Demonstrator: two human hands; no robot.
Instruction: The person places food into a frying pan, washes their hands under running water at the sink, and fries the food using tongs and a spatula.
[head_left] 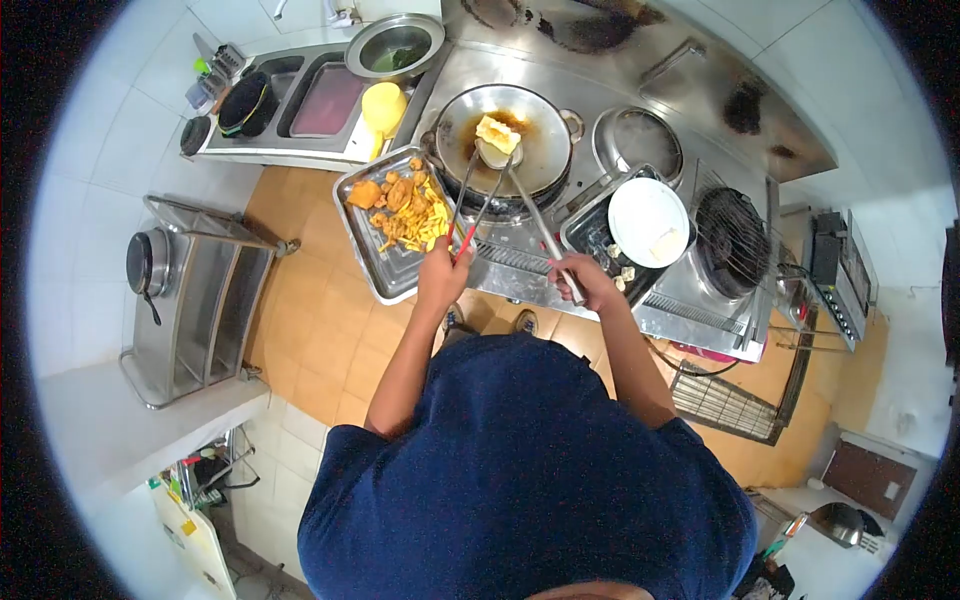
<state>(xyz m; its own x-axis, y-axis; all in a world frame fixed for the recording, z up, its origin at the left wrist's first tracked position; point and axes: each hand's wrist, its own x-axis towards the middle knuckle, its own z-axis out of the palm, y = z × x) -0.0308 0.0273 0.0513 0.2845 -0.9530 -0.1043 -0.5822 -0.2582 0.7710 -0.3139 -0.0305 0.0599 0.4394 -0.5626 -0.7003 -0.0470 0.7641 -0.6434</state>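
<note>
My left hand [440, 278] is closed on a pair of tongs [463, 202] with red grips, and their arms reach up over the wok [540, 110]. In my right hand [592, 284] is the long handle of a metal ladle [537, 212]; its head is over the wok. A yellow fried piece [498, 134] rests at the ladle head, close to the tong tips; whether the tips pinch it I cannot tell. Brown oil shows in the wok bottom. Left of the wok, a metal tray [392, 282] holds fries [418, 220] and browned fried pieces [392, 192].
A white plate [645, 215] lies over a dark tray at right, beside a lidded pan [640, 145] and a grated burner [733, 240]. Back left are a sink [325, 95], a steel basin [395, 45] and a yellow scoop [383, 105]. A steel cart [195, 300] stands far left.
</note>
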